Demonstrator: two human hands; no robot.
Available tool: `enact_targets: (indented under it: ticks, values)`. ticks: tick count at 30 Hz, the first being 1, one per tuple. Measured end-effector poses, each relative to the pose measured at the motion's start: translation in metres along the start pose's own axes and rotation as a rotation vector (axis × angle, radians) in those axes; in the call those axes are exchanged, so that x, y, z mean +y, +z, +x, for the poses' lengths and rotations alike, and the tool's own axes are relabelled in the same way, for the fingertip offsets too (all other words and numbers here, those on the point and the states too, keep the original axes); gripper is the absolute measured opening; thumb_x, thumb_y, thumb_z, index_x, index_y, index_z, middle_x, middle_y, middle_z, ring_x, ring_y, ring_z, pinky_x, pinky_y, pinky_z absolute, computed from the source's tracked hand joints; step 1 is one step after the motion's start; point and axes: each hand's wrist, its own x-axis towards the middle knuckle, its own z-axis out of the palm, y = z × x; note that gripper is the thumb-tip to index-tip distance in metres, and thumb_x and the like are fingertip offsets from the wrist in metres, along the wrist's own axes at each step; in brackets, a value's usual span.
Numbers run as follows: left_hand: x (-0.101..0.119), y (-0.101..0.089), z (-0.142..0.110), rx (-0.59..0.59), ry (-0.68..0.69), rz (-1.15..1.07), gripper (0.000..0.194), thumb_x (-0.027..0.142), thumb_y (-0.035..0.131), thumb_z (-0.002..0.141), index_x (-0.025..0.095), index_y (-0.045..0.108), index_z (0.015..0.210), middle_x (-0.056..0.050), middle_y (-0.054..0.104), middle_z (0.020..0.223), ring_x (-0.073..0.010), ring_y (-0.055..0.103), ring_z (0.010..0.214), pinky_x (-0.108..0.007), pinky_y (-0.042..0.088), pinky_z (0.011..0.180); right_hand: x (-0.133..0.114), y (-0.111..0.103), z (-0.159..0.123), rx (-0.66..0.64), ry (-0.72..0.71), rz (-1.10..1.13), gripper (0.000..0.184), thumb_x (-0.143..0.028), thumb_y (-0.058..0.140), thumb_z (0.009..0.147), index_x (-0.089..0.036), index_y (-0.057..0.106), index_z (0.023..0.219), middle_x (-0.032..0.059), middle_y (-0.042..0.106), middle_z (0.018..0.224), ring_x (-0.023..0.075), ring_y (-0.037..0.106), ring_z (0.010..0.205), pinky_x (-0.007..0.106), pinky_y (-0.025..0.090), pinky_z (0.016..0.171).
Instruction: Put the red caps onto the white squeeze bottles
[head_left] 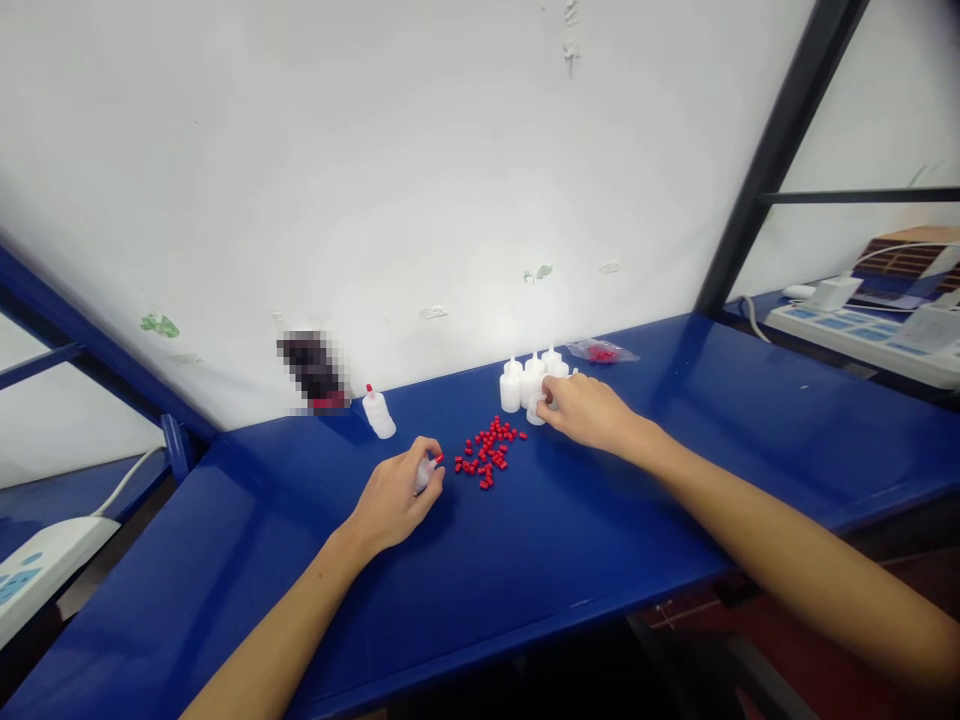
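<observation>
My left hand [390, 500] is closed around a small white dropper bottle [423, 477] whose red cap shows at the fingertips. Just right of it lies a loose heap of small red caps [491, 452]. At the back, my right hand [589, 408] has its fingers closed on a white dropper bottle [534, 412], partly covered by the fingers. That bottle is at the front of a cluster of white bottles [511, 388] with bare nozzles. Left of the heap, a white bottle with a red cap [379, 415] stands near the wall.
A clear plastic bag [604, 352] with red pieces lies behind the cluster. The blue table [570, 530] meets a white wall [450, 180]. A blurred dark item [311, 365] leans there. Power strips [862, 340] sit beyond the table at both sides.
</observation>
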Motion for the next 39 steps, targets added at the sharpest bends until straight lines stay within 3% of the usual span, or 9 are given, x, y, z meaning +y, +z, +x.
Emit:
enact_targets:
  ticks: [4,9,12,15,18,24,29,36,39]
  values:
    - [-0.003,0.001,0.000,0.030,0.021,-0.005,0.022,0.037,0.045,0.097,0.020,0.048,0.111,0.001,0.062,0.081,-0.0156,0.056,0.062,-0.027,0.041,0.063,0.003,0.005,0.003,-0.008,0.014,0.045,0.024,-0.033,0.046,0.092,-0.017,0.064,0.096,0.0128,0.069,0.094,0.0275,0.066,0.083,0.030,0.038,0.063]
    - [-0.010,0.002,0.001,0.095,0.227,0.002,0.029,0.040,0.045,0.100,0.021,0.056,0.119,-0.003,0.060,0.090,-0.0157,0.057,0.076,-0.026,0.045,0.071,0.003,0.008,0.007,0.003,0.021,0.049,0.025,-0.036,0.048,0.093,-0.017,0.063,0.094,0.0127,0.069,0.093,0.0264,0.065,0.082,0.030,0.037,0.063]
    - [-0.011,0.003,0.001,0.135,0.272,0.032,0.035,0.040,0.044,0.100,0.022,0.053,0.129,-0.003,0.059,0.088,-0.0151,0.057,0.073,-0.024,0.045,0.068,-0.006,0.004,0.001,0.076,0.004,0.078,0.027,-0.036,0.044,0.096,-0.016,0.062,0.096,0.0108,0.069,0.084,0.0239,0.064,0.076,0.029,0.035,0.062]
    - [-0.004,0.005,-0.001,0.140,0.261,0.052,0.040,0.042,0.048,0.098,0.022,0.047,0.133,-0.003,0.064,0.094,-0.0167,0.063,0.078,-0.025,0.047,0.070,-0.025,0.003,-0.012,0.129,-0.226,0.232,0.029,-0.038,0.039,0.100,-0.017,0.058,0.104,0.0049,0.067,0.075,0.0183,0.060,0.067,0.027,0.034,0.060]
    - [0.007,0.011,-0.003,0.120,0.221,0.050,0.042,0.044,0.055,0.094,0.020,0.045,0.127,-0.002,0.069,0.091,-0.0175,0.067,0.076,-0.025,0.048,0.067,-0.048,0.009,-0.025,0.073,-0.513,0.336,0.029,-0.041,0.038,0.101,-0.019,0.055,0.109,0.0033,0.068,0.086,0.0158,0.058,0.067,0.026,0.033,0.059]
    - [0.023,0.020,-0.005,0.099,0.255,0.167,0.013,0.032,0.050,0.094,0.021,0.051,0.089,0.000,0.066,0.077,-0.0168,0.063,0.066,-0.026,0.042,0.061,-0.067,0.025,-0.030,-0.025,-0.774,0.308,0.030,-0.034,0.033,0.104,-0.017,0.056,0.096,0.0039,0.065,0.090,0.0151,0.055,0.068,0.028,0.034,0.059]
    - [0.033,0.007,-0.005,-0.072,0.272,-0.054,0.015,0.025,0.050,0.091,0.019,0.050,0.077,0.003,0.056,0.068,-0.0115,0.047,0.058,-0.024,0.034,0.056,-0.065,0.023,-0.032,-0.080,-0.901,0.467,0.031,-0.030,0.028,0.106,-0.018,0.054,0.093,0.0023,0.063,0.087,0.0134,0.053,0.070,0.026,0.040,0.067]
    - [0.035,-0.011,-0.003,-0.503,0.019,-0.682,0.020,0.022,0.050,0.084,0.016,0.050,0.065,0.006,0.036,0.056,-0.0080,0.029,0.052,-0.022,0.026,0.050,-0.066,0.027,-0.039,0.075,-1.013,0.265,0.034,-0.026,0.027,0.103,-0.016,0.055,0.086,0.0064,0.061,0.078,0.0178,0.050,0.068,0.030,0.041,0.067]
    - [0.018,-0.011,-0.005,-0.407,-0.019,-0.622,0.029,0.031,0.052,0.087,0.016,0.047,0.062,0.006,0.035,0.054,-0.0082,0.030,0.052,-0.023,0.023,0.050,-0.056,0.027,-0.031,0.162,-0.944,0.184,0.034,-0.028,0.028,0.104,-0.016,0.057,0.090,0.0079,0.062,0.082,0.0190,0.053,0.072,0.032,0.041,0.071]
